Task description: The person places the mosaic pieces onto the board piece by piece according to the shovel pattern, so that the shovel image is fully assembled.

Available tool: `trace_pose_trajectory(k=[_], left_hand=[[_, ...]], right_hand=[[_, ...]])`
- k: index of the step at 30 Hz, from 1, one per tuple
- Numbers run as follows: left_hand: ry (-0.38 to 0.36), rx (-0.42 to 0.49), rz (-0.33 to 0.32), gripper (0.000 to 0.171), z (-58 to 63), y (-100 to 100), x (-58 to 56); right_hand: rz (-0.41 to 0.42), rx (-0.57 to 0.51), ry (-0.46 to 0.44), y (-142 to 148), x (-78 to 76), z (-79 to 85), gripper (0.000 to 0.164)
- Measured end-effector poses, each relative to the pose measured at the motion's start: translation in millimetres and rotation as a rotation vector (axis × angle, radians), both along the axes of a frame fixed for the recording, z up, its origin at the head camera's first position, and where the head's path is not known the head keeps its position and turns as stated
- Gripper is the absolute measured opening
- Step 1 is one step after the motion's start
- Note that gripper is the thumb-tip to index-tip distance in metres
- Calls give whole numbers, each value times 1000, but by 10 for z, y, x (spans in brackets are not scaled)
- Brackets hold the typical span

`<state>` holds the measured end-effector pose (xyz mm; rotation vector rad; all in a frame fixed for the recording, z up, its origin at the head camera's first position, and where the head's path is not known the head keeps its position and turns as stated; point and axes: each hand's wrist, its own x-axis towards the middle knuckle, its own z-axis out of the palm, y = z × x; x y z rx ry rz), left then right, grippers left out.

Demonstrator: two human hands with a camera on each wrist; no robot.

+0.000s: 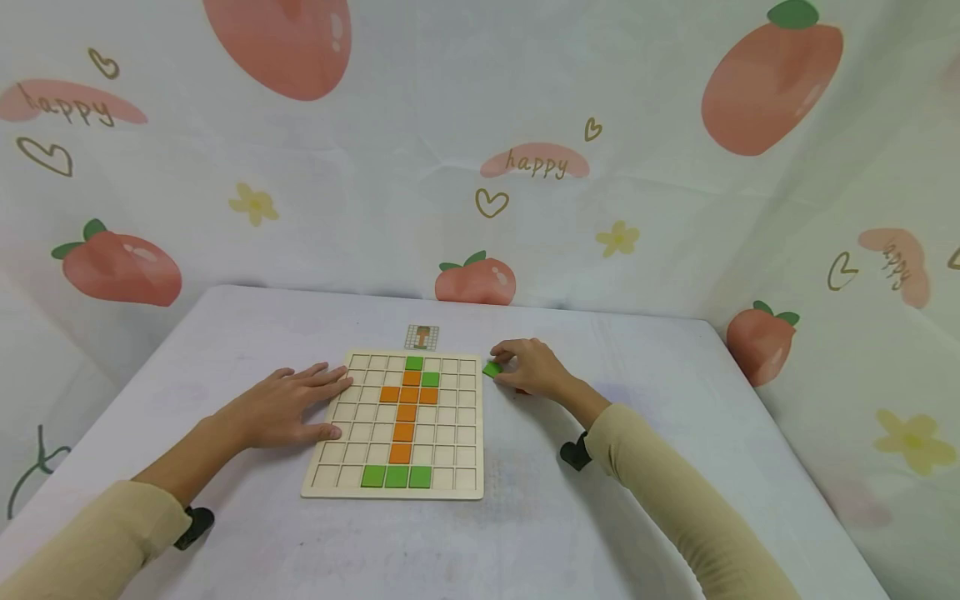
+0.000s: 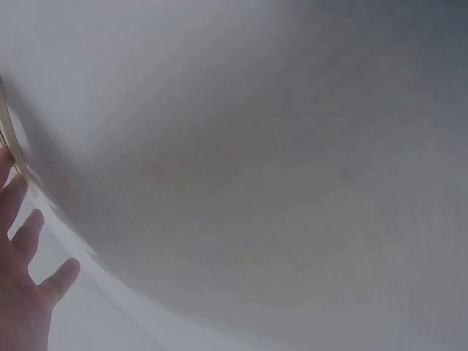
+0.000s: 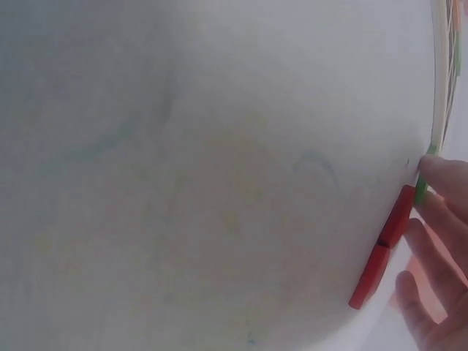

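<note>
A pale wooden grid board (image 1: 459,433) lies flat on the white table. On it, several orange tiles (image 1: 406,413) make a cross shape, with two green tiles near the top and a row of three green tiles (image 1: 397,477) at the bottom. My left hand (image 1: 285,408) touches the board's left edge with its fingers spread. Just off the board's upper right edge, my right hand (image 1: 534,367) pinches a green tile (image 1: 491,369) between thumb and fingers. Two red pieces (image 3: 374,274) lie beneath that hand in the right wrist view, mostly hidden from the head view.
Behind the board lies a small pattern card (image 1: 422,337) with a grid and a figure on it. A cloth backdrop (image 1: 390,158) printed with peaches, flowers and hearts rises at the table's back and sides. Dark straps sit at both wrists.
</note>
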<state>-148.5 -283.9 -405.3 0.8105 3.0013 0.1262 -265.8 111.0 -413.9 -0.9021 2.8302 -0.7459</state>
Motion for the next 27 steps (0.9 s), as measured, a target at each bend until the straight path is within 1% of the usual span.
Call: trace_pose_trajectory(k=[3, 7, 14, 21, 27], left_hand=[[-10, 8, 10, 85, -1, 1, 8], [-7, 6, 9, 85, -2, 4, 7], [-5, 4, 5, 84, -14, -1, -5], [-2, 7, 5, 85, -16, -7, -3], [7, 17, -7, 83, -12, -15, 1]], right_hand=[[-16, 1, -16, -4, -2, 2, 38], [-13, -12, -17, -9, -3, 8, 38], [22, -3, -4, -42, -2, 67, 37], [55, -38, 10, -99, -4, 166, 37], [76, -36, 26, -231, -2, 202, 39]])
